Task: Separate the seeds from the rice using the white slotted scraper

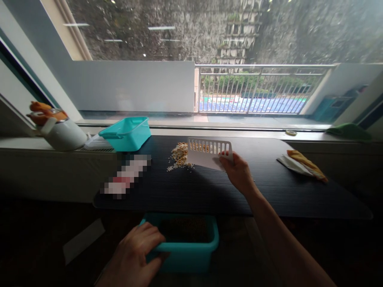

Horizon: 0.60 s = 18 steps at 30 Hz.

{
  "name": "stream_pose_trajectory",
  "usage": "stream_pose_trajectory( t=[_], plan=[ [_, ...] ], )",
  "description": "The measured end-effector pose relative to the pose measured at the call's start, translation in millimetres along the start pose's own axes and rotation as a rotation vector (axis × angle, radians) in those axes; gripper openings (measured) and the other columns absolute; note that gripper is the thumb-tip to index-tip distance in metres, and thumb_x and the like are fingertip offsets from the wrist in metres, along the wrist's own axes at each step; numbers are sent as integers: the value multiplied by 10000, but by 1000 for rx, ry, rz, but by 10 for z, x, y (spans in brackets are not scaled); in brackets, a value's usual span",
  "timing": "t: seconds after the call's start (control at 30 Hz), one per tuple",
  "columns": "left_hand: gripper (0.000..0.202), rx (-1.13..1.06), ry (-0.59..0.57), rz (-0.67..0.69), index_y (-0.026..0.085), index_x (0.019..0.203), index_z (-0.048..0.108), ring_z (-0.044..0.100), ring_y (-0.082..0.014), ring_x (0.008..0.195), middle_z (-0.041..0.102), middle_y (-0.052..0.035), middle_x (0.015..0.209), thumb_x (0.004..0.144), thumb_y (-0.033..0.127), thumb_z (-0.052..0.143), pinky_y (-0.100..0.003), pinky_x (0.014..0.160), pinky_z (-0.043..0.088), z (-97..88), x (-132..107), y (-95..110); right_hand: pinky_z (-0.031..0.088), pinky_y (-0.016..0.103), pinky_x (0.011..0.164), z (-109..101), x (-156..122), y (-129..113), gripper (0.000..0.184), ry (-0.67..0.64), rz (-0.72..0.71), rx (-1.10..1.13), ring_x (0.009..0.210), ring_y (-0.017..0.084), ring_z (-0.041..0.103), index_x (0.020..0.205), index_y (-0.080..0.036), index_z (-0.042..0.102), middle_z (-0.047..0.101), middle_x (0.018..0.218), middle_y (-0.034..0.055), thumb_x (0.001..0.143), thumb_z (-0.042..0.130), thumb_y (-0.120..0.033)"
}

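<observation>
My left hand (140,247) grips the left rim of a turquoise plastic bin (191,255), held just below the table's front edge. Dark grainy matter shows dimly inside that bin. In my right hand (237,171) is a thin white plastic plate with a row of slots (206,159), grasped at its right end. It stands tilted on edge over the dark table (191,191). Behind and left of the slotted plate lies a loose heap of pale and orange-brown grains (178,154), partly hidden by it. Stray grains are scattered around the heap.
A second turquoise bin (131,133) stands at the table's back left, near a blurred-out flat item (127,177). On the right lies a yellow and white cloth (306,165). A white pot (64,133) with an orange figure and a green item (348,131) sit along the windowsill.
</observation>
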<state>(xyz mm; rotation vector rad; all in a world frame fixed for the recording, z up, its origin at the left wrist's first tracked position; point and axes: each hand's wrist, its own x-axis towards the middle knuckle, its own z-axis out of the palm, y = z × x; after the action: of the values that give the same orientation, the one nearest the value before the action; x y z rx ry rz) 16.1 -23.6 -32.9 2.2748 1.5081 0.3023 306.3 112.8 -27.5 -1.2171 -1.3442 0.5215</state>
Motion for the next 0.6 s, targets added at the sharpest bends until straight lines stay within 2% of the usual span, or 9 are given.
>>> stream_pose_trajectory(
  t=[0.3, 0.5, 0.6],
  plan=[
    [141, -18, 27, 11, 218, 685, 660, 617, -199, 791, 661, -3, 761, 745, 127, 571, -285, 727, 465, -1, -7, -2, 508, 329, 694, -33, -28, -4, 265, 1, 13, 25, 757, 181, 618, 946, -194, 685, 677, 857, 29, 790, 639, -404],
    [136, -30, 18, -6, 216, 682, 644, 611, -195, 808, 654, 8, 747, 745, 119, 572, -302, 788, 454, -10, 2, 25, 507, 327, 650, -99, -83, -52, 258, 65, 25, 51, 665, 160, 596, 925, -189, 673, 660, 746, 3, 784, 652, -404],
    [153, -28, 34, 4, 221, 678, 646, 608, -189, 791, 654, 11, 747, 739, 111, 559, -298, 787, 457, -6, 5, 23, 508, 328, 646, -95, -69, -71, 261, 41, 25, 18, 668, 164, 603, 922, -180, 676, 664, 747, 7, 787, 643, -401]
  ],
)
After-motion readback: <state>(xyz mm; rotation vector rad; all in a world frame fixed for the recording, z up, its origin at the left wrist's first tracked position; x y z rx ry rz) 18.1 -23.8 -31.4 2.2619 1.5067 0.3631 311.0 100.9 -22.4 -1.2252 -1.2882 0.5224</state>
